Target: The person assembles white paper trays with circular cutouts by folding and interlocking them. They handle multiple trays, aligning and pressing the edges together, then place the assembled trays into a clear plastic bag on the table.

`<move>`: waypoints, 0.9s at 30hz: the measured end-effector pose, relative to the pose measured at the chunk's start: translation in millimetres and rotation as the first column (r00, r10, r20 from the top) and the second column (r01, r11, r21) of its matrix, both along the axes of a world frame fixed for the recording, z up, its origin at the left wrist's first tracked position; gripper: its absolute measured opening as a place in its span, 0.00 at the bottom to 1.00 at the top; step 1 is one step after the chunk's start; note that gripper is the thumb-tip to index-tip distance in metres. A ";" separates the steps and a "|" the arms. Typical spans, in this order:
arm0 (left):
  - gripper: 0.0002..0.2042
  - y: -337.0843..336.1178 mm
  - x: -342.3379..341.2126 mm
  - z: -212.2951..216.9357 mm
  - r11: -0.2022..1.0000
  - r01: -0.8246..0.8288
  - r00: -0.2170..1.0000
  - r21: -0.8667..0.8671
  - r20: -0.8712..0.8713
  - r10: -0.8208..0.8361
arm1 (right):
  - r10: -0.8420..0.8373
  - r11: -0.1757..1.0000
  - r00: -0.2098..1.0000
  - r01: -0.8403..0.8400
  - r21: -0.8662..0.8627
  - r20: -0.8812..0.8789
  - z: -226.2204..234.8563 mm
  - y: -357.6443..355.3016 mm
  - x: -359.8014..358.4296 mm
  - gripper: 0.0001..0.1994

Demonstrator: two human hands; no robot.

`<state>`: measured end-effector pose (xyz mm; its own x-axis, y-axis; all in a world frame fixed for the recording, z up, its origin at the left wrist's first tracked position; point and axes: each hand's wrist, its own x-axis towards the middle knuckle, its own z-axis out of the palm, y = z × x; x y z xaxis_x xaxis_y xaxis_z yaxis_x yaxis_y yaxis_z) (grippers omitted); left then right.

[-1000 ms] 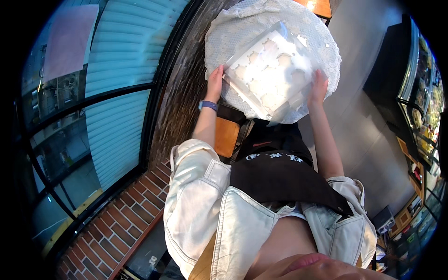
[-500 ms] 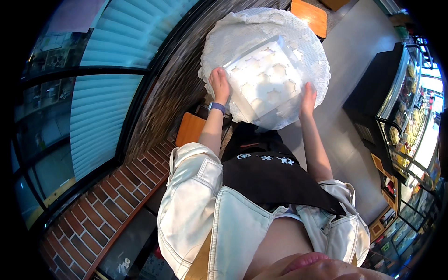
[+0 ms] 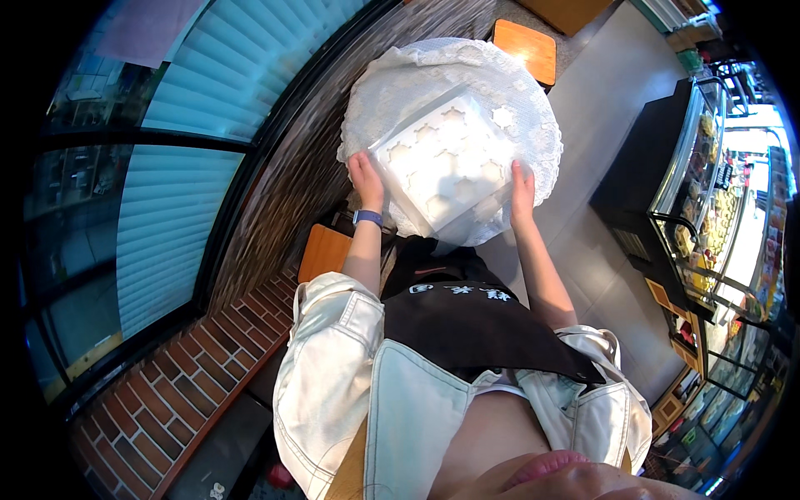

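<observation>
My left hand (image 3: 367, 179) and my right hand (image 3: 522, 187) grip opposite edges of a flat white panel in clear plastic (image 3: 442, 158). Several star-like cut-outs run across the panel, and bright light washes out part of it. My fingers are partly hidden beneath its edges. It is tilted a little and lies over a round table with a white lace tablecloth (image 3: 525, 92); I cannot tell whether it touches the cloth. Beyond its upper right edge shows a small white star-shaped patch (image 3: 504, 117), either a loose piece or light. A blue band circles my left wrist.
Wooden chairs stand beyond the table (image 3: 525, 48) and at its near left (image 3: 325, 252). On the left runs a window with blinds (image 3: 179, 225) above a brick ledge (image 3: 179, 375). A glass display case (image 3: 667, 175) stands right, across the grey floor (image 3: 592, 125).
The table and panel sit slightly lower and further left in view, along with the surroundings, as my head has shifted. Both hands keep their hold on the panel.
</observation>
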<state>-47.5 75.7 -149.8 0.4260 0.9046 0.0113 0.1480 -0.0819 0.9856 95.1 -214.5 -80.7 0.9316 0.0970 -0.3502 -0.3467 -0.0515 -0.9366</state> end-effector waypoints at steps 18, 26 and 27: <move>0.21 -20.6 -14.5 67.4 0.964 0.047 0.993 -0.262 0.114 -0.017 | -0.049 0.989 0.959 0.085 0.118 -0.278 55.1 -15.9 8.8 0.27; 0.13 -13.3 -28.3 21.9 0.949 0.041 0.999 -0.311 0.003 -0.042 | 0.131 0.664 0.957 0.108 0.740 -0.257 74.2 -52.6 70.5 0.23; 0.10 -29.7 -33.0 40.8 0.866 0.045 0.999 -0.499 0.007 -0.048 | 0.026 0.712 0.963 0.171 0.682 -0.269 81.5 -48.6 71.7 0.24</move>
